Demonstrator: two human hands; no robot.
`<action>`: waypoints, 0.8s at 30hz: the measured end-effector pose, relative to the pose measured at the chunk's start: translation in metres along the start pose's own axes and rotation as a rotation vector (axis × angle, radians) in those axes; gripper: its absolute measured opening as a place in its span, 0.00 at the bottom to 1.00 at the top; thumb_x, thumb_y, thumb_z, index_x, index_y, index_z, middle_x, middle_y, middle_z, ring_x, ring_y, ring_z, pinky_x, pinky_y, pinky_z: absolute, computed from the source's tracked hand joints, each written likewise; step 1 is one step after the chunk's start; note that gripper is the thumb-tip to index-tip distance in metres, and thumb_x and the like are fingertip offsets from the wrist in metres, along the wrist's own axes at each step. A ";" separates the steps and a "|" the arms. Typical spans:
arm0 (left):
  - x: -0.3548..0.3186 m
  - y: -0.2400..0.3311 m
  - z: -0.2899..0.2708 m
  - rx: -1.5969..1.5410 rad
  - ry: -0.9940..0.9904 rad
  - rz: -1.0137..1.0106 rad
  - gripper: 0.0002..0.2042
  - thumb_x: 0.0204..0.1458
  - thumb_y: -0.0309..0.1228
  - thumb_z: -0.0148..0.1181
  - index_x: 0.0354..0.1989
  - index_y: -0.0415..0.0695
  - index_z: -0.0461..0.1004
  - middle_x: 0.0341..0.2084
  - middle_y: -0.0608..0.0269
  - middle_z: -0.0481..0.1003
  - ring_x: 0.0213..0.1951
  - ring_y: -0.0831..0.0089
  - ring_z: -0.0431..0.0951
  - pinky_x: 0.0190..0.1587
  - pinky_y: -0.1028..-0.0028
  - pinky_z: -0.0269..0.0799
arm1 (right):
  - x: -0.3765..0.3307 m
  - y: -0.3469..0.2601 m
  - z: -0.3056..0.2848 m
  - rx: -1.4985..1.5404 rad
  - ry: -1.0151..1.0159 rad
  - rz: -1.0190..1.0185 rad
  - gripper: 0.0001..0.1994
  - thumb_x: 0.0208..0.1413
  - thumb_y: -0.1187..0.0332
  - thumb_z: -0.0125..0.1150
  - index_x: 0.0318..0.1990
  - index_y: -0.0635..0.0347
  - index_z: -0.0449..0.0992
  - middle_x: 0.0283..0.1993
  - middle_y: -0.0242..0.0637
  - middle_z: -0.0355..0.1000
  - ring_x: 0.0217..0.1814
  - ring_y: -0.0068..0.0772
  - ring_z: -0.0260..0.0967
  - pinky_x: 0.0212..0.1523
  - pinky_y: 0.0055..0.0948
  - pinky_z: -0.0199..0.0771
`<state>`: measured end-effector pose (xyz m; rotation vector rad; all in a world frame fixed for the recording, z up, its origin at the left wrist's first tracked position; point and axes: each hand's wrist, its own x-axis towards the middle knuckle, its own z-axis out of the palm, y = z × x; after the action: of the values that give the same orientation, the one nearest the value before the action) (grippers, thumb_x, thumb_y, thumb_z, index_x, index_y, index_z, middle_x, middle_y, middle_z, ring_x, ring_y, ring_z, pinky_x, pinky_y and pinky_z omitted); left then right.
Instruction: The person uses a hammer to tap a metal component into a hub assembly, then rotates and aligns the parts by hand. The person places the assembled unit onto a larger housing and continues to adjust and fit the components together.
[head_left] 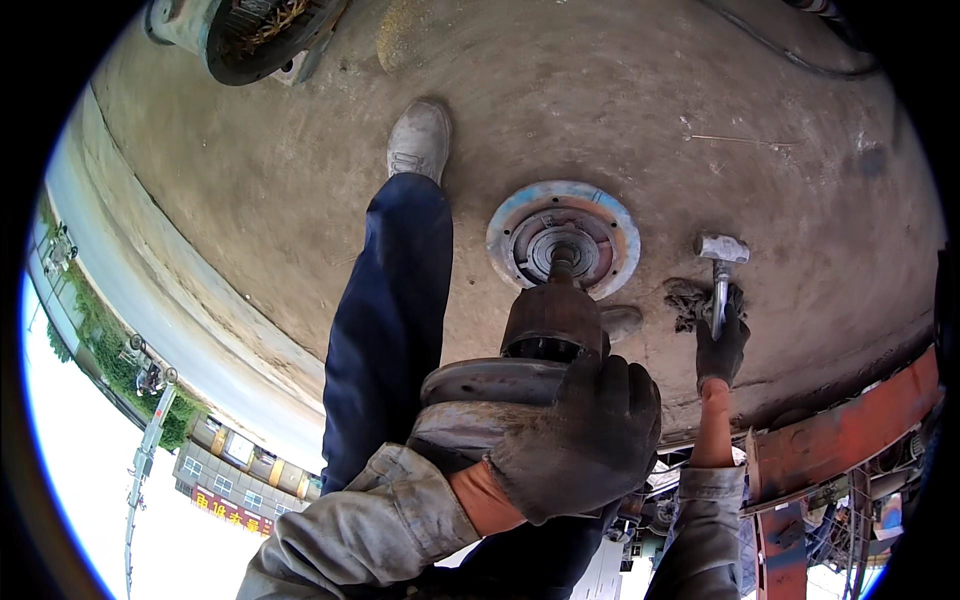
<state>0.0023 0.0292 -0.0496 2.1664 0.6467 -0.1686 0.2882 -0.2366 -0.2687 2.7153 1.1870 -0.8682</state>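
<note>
A rusty rotor (552, 318) with a round disc near its top stands roughly upright between my legs. Its shaft goes down into a round flanged end cover (622, 236) with worn blue paint, lying on the ground. My left hand (590, 435), in a dark work glove, curls over the right side of the rotor's upper end; the fingertips are partly hidden. To the right, my right hand (722, 352), gloved too, is closed round the handle of a metal hammer (722, 248). The hammer head is beyond the hand, apart from the rotor.
A dark crumpled lump (688, 303) lies beside the hammer handle. At far left sits an open motor housing (245, 45) with windings inside. A thin rod (745, 139) and a cable (800, 62) lie at far right. An orange-red metal beam (840, 435) and scrap stand at the near right.
</note>
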 end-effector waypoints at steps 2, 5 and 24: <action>-0.001 -0.002 -0.003 0.065 0.003 -0.007 0.27 0.47 0.47 0.65 0.44 0.31 0.83 0.41 0.44 0.78 0.42 0.50 0.76 0.46 0.54 0.76 | -0.046 -0.035 -0.032 0.506 -0.256 0.228 0.27 0.67 0.57 0.66 0.68 0.61 0.72 0.59 0.44 0.77 0.61 0.44 0.75 0.62 0.43 0.75; -0.002 0.000 0.000 0.057 0.012 -0.037 0.28 0.48 0.48 0.65 0.44 0.31 0.83 0.41 0.46 0.78 0.43 0.52 0.77 0.46 0.55 0.77 | -0.141 -0.089 -0.070 1.471 -0.647 0.545 0.34 0.71 0.44 0.56 0.71 0.66 0.68 0.67 0.43 0.72 0.69 0.41 0.69 0.70 0.45 0.68; 0.008 0.010 -0.017 0.117 -0.138 -0.061 0.36 0.49 0.56 0.66 0.52 0.32 0.80 0.41 0.49 0.77 0.42 0.53 0.80 0.51 0.55 0.81 | -0.206 -0.177 -0.061 1.258 -0.234 0.533 0.39 0.58 0.34 0.70 0.53 0.70 0.80 0.44 0.32 0.81 0.45 0.24 0.75 0.48 0.30 0.77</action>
<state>0.0120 0.0405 -0.0342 2.2250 0.6375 -0.3933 0.0817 -0.2322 -0.0814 3.2000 -0.3645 -2.2315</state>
